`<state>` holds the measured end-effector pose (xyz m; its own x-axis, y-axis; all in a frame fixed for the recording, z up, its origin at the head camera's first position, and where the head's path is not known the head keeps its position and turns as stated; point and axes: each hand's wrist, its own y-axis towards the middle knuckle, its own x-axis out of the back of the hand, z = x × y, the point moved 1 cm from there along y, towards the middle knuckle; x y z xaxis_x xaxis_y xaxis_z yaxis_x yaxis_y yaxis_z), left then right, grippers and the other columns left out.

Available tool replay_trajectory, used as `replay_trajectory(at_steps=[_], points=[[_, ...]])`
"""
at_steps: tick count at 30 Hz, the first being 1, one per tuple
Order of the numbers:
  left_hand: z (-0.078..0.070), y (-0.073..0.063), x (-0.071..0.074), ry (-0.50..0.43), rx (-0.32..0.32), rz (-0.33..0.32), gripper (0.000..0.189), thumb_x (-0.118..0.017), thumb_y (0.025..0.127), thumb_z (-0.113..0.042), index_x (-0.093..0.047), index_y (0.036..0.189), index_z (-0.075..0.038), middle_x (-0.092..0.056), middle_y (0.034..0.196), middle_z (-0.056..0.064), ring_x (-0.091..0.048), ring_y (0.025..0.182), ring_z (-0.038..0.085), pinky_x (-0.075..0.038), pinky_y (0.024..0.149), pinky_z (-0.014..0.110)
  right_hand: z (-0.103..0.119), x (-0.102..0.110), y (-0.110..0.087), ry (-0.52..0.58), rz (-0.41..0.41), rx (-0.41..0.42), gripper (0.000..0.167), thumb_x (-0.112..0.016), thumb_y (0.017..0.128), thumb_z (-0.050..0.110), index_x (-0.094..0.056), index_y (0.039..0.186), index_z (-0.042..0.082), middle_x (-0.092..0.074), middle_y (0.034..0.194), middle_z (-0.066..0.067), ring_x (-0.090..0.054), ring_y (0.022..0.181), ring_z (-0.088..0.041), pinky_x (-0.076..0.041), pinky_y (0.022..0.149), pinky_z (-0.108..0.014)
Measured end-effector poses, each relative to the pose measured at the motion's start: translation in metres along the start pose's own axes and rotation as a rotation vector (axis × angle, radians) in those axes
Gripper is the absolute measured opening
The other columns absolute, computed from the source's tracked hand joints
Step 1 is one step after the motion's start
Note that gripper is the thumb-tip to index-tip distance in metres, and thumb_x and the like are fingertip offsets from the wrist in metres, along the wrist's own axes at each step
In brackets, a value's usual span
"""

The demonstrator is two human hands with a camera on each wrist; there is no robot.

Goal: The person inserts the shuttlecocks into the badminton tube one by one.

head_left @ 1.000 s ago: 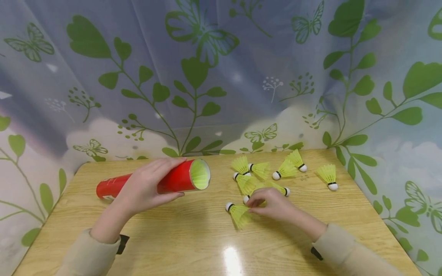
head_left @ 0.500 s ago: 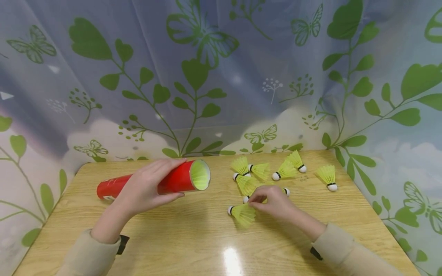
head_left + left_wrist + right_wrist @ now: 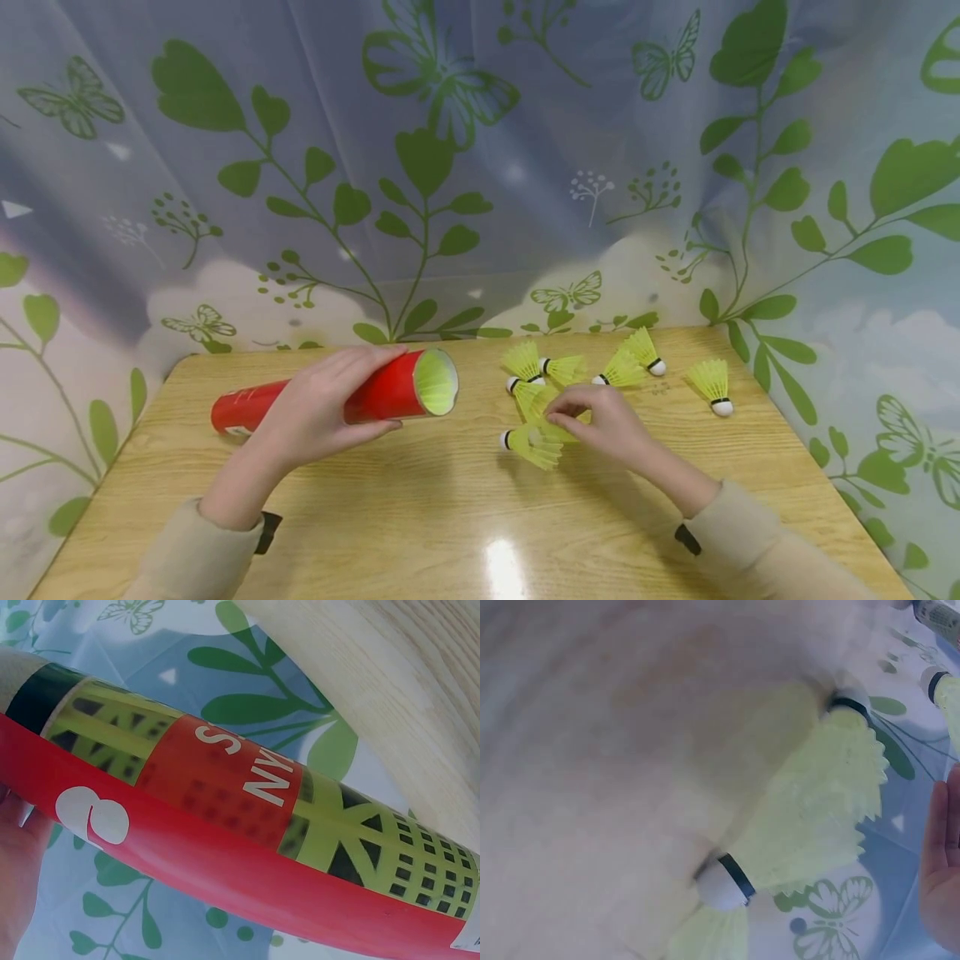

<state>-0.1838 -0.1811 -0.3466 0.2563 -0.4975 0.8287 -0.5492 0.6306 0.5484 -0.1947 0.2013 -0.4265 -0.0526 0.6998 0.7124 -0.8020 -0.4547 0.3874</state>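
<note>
My left hand (image 3: 322,412) grips a red shuttlecock tube (image 3: 386,387) round its body, its open end facing right with a yellow shuttlecock skirt showing inside. In the left wrist view, the clear window of the tube (image 3: 247,877) reveals yellow shuttlecocks in a row. My right hand (image 3: 607,421) pinches the skirt edge of a yellow shuttlecock (image 3: 534,446) between thumb and fingers, its white cork pointing left toward the tube. Behind those fingers lies another shuttlecock (image 3: 531,398), partly covered. The right wrist view has loose shuttlecocks (image 3: 810,802) close to the camera.
Several more shuttlecocks lie on the wooden table (image 3: 420,533), including a pair (image 3: 624,368) at the back and a lone one (image 3: 711,385) farther right. A curtain (image 3: 480,208) printed with leaves and butterflies hangs right behind the table's back edge.
The pinched shuttlecock has swung its cork from up-left to pointing left, and the right hand has shifted slightly up and right with it. The left hand and tube stay nearly still.
</note>
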Motion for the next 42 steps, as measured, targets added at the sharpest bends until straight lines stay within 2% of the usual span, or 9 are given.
replay_trajectory(at_steps=[7, 14, 20, 25, 32, 42], points=[[0.0, 0.001, -0.002, -0.004, -0.005, 0.003, 0.087, -0.098, 0.07, -0.026, -0.059, 0.146, -0.008, -0.073, 0.132, 0.01, -0.071, 0.119, 0.03, -0.062, 0.098, 0.053, 0.004, 0.013, 0.01, 0.025, -0.072, 0.015, 0.007, -0.078, 0.092, -0.001, -0.081, 0.096, 0.003, -0.08, 0.089, -0.007, -0.074, 0.077, -0.012, -0.064, 0.073, -0.025], [0.001, 0.001, -0.004, -0.005, -0.009, -0.001, 0.087, -0.098, 0.071, -0.026, -0.059, 0.146, -0.008, -0.074, 0.131, 0.009, -0.071, 0.118, 0.03, -0.062, 0.098, 0.053, 0.012, 0.029, 0.02, 0.036, -0.147, 0.017, 0.007, -0.078, 0.093, 0.0, -0.082, 0.097, 0.006, -0.081, 0.09, -0.006, -0.075, 0.076, -0.013, -0.063, 0.068, -0.027], [0.0, 0.001, -0.004, -0.009, -0.004, 0.003, 0.087, -0.098, 0.071, -0.026, -0.059, 0.147, -0.008, -0.073, 0.132, 0.009, -0.071, 0.119, 0.03, -0.061, 0.099, 0.053, 0.024, 0.042, 0.029, 0.067, -0.207, 0.045, 0.008, -0.079, 0.092, -0.003, -0.081, 0.097, 0.003, -0.081, 0.092, -0.01, -0.075, 0.077, -0.012, -0.062, 0.07, -0.023], [-0.001, 0.002, -0.005, -0.005, 0.003, 0.008, 0.087, -0.098, 0.071, -0.027, -0.059, 0.147, -0.009, -0.073, 0.133, 0.009, -0.071, 0.119, 0.03, -0.061, 0.099, 0.053, 0.035, 0.049, 0.037, 0.096, -0.254, 0.088, 0.011, -0.079, 0.09, -0.006, -0.082, 0.095, 0.003, -0.08, 0.09, -0.01, -0.072, 0.078, -0.005, -0.06, 0.072, -0.017], [-0.001, 0.002, -0.006, 0.0, -0.003, 0.008, 0.087, -0.098, 0.071, -0.028, -0.059, 0.146, -0.008, -0.073, 0.132, 0.01, -0.071, 0.119, 0.03, -0.061, 0.099, 0.053, 0.052, 0.056, 0.047, 0.133, -0.27, 0.109, 0.012, -0.079, 0.089, -0.008, -0.082, 0.095, 0.002, -0.08, 0.09, -0.012, -0.069, 0.081, 0.002, -0.058, 0.073, -0.015], [-0.001, 0.002, -0.008, -0.005, -0.009, -0.001, 0.086, -0.098, 0.07, -0.027, -0.06, 0.144, -0.008, -0.074, 0.131, 0.01, -0.071, 0.119, 0.03, -0.061, 0.098, 0.052, 0.077, 0.059, 0.059, 0.2, -0.253, 0.182, 0.013, -0.079, 0.088, -0.01, -0.08, 0.096, 0.0, -0.079, 0.093, -0.013, -0.07, 0.083, 0.001, -0.06, 0.075, -0.018]])
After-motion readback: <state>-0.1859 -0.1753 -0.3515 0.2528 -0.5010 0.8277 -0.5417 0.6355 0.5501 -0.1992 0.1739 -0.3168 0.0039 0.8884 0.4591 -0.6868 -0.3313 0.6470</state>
